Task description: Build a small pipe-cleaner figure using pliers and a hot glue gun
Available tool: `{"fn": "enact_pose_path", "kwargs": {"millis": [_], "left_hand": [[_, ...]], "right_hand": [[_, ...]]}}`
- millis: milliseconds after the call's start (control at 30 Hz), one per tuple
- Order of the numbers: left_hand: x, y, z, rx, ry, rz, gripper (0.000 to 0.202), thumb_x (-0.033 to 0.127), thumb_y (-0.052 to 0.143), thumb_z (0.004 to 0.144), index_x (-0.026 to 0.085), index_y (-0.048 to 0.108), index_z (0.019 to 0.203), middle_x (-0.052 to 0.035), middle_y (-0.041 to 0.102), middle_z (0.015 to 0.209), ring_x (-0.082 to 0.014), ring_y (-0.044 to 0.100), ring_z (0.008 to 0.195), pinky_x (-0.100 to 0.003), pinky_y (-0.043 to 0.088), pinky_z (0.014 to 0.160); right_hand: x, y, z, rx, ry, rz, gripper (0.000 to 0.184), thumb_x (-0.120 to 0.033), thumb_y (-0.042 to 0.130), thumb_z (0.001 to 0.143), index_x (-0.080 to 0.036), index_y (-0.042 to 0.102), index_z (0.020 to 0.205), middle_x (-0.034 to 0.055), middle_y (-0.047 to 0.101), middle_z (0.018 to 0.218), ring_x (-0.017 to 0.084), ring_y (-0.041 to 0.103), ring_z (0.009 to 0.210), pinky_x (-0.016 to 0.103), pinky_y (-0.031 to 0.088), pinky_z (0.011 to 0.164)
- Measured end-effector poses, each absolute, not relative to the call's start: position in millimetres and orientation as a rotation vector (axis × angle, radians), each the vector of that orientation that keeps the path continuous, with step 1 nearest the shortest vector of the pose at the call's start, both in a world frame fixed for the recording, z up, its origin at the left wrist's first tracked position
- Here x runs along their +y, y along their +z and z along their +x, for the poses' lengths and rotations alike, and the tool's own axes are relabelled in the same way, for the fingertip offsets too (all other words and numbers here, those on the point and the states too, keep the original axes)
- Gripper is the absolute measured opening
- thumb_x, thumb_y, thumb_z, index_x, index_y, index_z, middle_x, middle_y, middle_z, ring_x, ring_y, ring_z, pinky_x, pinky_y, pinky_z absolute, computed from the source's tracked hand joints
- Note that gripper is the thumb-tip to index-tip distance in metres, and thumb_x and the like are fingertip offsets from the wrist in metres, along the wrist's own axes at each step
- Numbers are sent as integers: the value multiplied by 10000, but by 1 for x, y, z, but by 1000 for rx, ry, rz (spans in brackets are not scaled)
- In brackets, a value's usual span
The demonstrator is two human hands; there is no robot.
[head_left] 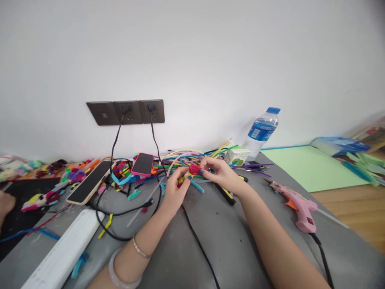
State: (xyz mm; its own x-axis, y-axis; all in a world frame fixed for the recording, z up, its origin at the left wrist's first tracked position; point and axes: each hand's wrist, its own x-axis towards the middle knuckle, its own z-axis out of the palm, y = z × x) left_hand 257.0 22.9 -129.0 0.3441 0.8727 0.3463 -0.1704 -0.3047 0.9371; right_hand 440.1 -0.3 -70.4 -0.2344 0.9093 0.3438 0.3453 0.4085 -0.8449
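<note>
Between my two hands is a small fuzzy pipe-cleaner piece [195, 169], red on top with yellow below. My left hand [176, 186] pinches its lower part between thumb and fingers. My right hand [219, 173] is closed at the red top, with thumb and forefinger touching it. Just under the hands lie a short blue pipe cleaner [197, 187] and a black-and-yellow cutter [226, 194]. Behind them spreads a heap of coloured pipe cleaners [186, 154]. The finer shape of the held piece is hidden by my fingers.
A pink glue gun [300, 206] lies at right, its cord trailing forward. Behind stand a water bottle [261, 132] and a small green-white box [237, 155]. Leftward are two phones [90, 182], black cables [112, 140] and a white bar [64, 251]. Another person's hand [6, 204] shows far left.
</note>
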Motion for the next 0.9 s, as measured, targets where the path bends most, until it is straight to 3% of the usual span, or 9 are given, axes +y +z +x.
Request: {"fn": "enact_pose_path", "kwargs": {"millis": [900], "left_hand": [[20,-125,256,674,1209,1521,263,350,606,894,197,638,1106,-92,704,1164,-226,661,1087,-334,519,940]], "right_hand": [[0,-70,441,-1766,777,-1118,130,-278,593,853,-192,548,767,0,539,731,141,486,676,270,399,640]]}}
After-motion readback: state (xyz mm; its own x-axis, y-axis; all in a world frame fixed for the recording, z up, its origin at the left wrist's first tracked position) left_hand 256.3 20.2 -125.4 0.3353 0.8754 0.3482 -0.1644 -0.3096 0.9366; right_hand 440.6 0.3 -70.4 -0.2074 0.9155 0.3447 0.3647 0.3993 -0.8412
